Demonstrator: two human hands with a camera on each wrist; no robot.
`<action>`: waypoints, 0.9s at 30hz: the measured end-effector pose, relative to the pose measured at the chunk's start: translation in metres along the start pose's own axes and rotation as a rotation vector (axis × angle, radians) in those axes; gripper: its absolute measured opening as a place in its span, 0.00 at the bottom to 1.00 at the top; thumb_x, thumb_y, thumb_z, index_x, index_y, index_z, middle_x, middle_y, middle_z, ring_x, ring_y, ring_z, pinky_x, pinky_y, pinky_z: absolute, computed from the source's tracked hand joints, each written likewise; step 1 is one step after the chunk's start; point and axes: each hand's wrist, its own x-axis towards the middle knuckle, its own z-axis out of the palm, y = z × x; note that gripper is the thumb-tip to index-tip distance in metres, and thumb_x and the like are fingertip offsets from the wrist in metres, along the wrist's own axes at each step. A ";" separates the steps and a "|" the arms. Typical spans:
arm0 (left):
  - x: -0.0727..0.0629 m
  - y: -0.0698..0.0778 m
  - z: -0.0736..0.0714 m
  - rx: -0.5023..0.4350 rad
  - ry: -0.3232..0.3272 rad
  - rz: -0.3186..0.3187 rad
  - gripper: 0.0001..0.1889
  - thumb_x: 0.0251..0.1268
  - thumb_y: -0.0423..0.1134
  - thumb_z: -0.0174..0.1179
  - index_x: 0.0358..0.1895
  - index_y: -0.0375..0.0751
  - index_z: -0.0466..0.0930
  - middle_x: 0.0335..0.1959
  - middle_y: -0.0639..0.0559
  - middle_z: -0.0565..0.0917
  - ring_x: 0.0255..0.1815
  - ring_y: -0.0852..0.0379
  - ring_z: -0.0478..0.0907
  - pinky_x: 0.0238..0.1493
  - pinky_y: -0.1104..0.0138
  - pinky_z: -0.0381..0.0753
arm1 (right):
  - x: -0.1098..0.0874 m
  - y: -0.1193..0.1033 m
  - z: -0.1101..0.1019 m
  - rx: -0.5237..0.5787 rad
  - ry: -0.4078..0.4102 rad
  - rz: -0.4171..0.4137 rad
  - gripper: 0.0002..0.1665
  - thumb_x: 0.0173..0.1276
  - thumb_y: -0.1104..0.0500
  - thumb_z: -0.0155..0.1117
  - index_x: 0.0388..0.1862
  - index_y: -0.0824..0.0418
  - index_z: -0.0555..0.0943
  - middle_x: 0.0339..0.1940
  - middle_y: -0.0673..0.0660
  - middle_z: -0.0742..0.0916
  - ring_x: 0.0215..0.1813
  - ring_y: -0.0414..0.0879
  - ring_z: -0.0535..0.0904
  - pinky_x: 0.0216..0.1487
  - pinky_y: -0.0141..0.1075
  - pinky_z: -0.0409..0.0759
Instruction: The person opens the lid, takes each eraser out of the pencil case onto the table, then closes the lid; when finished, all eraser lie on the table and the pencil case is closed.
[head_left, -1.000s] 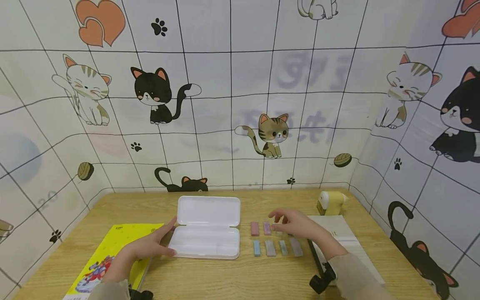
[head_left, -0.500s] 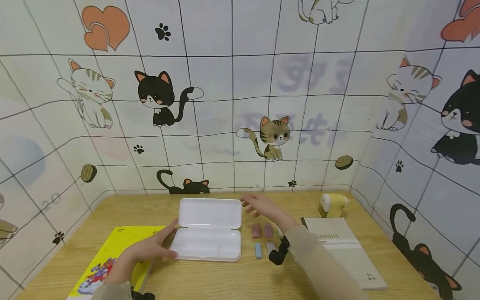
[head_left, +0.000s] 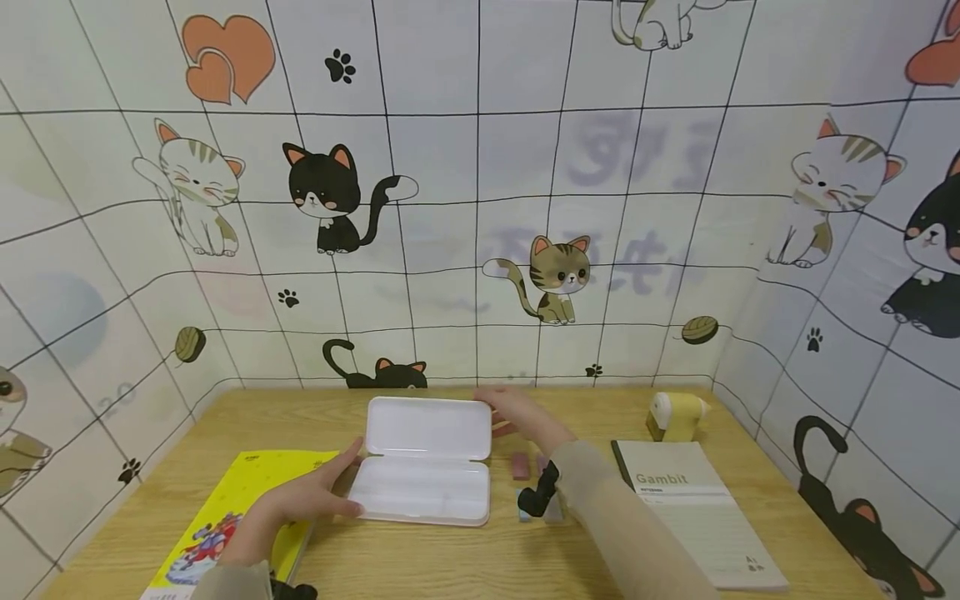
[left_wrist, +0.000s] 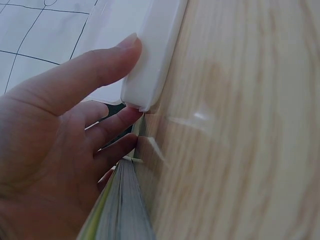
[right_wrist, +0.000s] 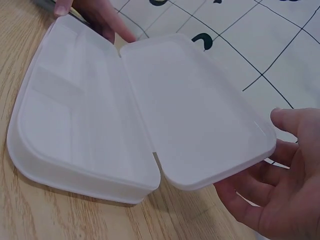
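Note:
A white plastic pencil case (head_left: 420, 492) lies open on the table, its lid (head_left: 429, 427) leaning back from the hinge. My left hand (head_left: 311, 496) holds the case's left end; in the left wrist view the thumb lies on the front wall and the fingers meet the end. At the lid's right end is my right hand (head_left: 521, 412). Its fingers (right_wrist: 240, 200) reach behind the lid edge while the thumb stands by the far corner. A divider (right_wrist: 57, 85) crosses the otherwise bare lower tray.
Small pastel blocks, including a pink one (head_left: 521, 466) and a grey one (head_left: 553, 510), lie right of the case, partly hidden by my right wrist. A yellow book (head_left: 225, 508) sits left, a Gambit notebook (head_left: 693, 517) right, and a yellow-and-white device (head_left: 677, 416) behind it.
My right hand has moved left from over the pastel blocks to the right end of the lid. The left hand stays at the case. The view has shifted slightly.

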 end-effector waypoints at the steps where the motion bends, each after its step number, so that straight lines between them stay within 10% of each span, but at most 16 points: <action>1: 0.001 0.000 0.000 0.001 0.001 -0.004 0.58 0.52 0.46 0.72 0.79 0.44 0.38 0.74 0.33 0.55 0.75 0.35 0.45 0.70 0.38 0.41 | 0.000 -0.001 0.001 -0.007 0.005 0.001 0.33 0.71 0.43 0.56 0.63 0.67 0.73 0.48 0.60 0.83 0.48 0.56 0.80 0.47 0.50 0.81; 15: 0.001 -0.002 0.001 -0.012 0.003 0.006 0.58 0.51 0.44 0.73 0.78 0.41 0.38 0.74 0.33 0.55 0.75 0.35 0.45 0.70 0.39 0.41 | -0.008 -0.003 0.007 -0.060 -0.021 -0.093 0.23 0.72 0.51 0.58 0.53 0.69 0.81 0.42 0.57 0.85 0.39 0.48 0.82 0.43 0.46 0.83; 27: 0.002 -0.004 0.001 -0.033 -0.030 0.035 0.57 0.55 0.45 0.71 0.76 0.29 0.36 0.74 0.29 0.52 0.75 0.33 0.45 0.71 0.41 0.42 | -0.043 -0.007 0.006 -0.202 -0.212 -0.188 0.19 0.69 0.49 0.64 0.53 0.58 0.84 0.52 0.51 0.85 0.54 0.47 0.78 0.52 0.46 0.79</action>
